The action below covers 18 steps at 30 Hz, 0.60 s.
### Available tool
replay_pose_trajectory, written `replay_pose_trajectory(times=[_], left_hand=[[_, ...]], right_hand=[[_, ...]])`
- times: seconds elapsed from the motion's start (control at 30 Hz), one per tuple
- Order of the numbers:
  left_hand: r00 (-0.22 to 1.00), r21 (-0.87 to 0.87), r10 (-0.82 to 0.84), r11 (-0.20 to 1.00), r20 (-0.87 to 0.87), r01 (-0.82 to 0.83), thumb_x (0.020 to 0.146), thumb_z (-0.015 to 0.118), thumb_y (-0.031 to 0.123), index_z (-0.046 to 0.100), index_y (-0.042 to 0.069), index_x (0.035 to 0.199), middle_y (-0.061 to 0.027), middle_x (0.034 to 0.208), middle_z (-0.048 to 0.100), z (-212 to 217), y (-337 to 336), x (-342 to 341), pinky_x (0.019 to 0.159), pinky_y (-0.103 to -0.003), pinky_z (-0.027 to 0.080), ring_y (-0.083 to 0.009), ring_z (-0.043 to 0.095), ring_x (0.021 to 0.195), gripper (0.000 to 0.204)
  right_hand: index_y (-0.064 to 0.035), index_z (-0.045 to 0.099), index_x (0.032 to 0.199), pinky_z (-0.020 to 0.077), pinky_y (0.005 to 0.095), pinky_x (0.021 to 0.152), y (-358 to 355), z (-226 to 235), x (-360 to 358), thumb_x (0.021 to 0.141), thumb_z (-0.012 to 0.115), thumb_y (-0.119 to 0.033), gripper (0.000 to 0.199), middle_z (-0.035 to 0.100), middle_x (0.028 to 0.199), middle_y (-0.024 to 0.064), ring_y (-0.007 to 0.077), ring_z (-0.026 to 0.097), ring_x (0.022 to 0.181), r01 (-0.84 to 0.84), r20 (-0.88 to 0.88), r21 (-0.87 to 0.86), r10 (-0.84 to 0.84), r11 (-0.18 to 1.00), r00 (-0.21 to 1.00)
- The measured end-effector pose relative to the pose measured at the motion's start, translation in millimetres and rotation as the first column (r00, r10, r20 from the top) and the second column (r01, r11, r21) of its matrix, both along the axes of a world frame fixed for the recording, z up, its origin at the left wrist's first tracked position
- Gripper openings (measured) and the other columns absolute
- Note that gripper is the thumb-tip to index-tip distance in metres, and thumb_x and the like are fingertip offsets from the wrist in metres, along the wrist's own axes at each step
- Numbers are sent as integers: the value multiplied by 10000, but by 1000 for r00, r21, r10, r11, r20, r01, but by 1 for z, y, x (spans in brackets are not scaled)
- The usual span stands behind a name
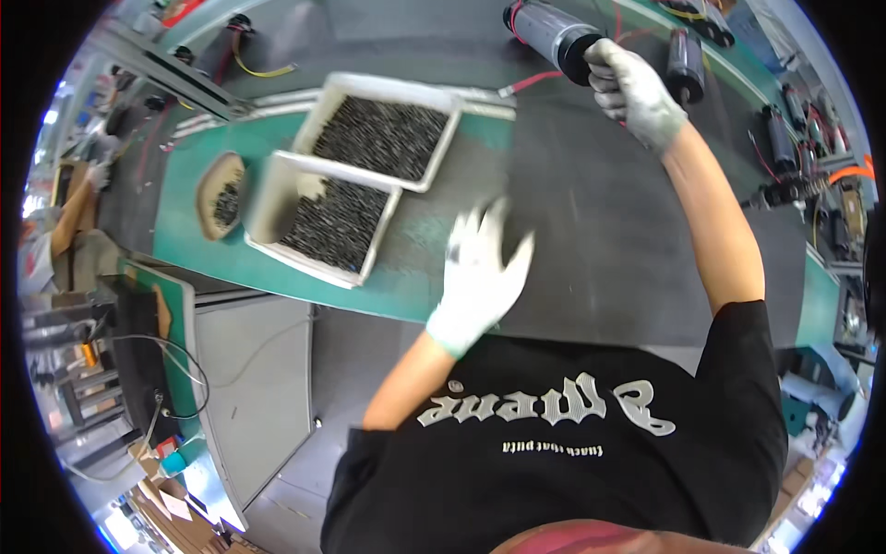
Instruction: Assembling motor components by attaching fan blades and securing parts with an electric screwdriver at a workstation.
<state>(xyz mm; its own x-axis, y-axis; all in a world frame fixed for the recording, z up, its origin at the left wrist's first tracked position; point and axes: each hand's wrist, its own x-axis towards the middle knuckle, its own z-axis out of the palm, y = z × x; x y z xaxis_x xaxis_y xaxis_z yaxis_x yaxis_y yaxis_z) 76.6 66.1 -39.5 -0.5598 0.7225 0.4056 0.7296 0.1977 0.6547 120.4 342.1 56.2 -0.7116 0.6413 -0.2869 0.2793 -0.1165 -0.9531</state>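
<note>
My right hand (635, 92), in a white glove, reaches far out and grips the black end of a grey cylindrical motor (552, 35) with red wires, lying on the dark belt (591, 222). My left hand (482, 272), also gloved, hovers blurred above the belt's near edge with fingers spread and nothing in it. Left of it stand two white trays of small dark metal parts, a near tray (325, 222) and a far tray (380, 129).
A small tan bowl (221, 196) of dark parts sits left of the trays on the green bench (185, 231). Several more black motors (685, 65) with wires line the belt's far right side. Another person (55, 231) works at far left.
</note>
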Motion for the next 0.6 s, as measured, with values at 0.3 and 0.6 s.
replay_pose_trajectory(times=[0.3, 0.6], left_hand=[[893, -442, -189, 897, -409, -13, 923, 442, 424, 459, -62, 1335, -256, 1411, 411, -16, 152, -10, 1075, -634, 187, -416, 341, 1329, 637], [626, -251, -729, 574, 276, 779, 840, 587, 344, 617, 54, 1002, -123, 974, 626, 54, -14, 42, 743, -380, 496, -275, 614, 869, 333]], right_hand=[[-175, 399, 743, 121, 181, 363, -84, 5, 84, 925, 511, -282, 239, 301, 610, -75, 12, 201, 431, 40, -182, -339, -107, 940, 977], [-133, 426, 763, 207, 204, 425, -140, -69, 109, 914, 476, -240, 192, 332, 638, -55, 35, 284, 484, 195, -46, -242, -212, 950, 976]])
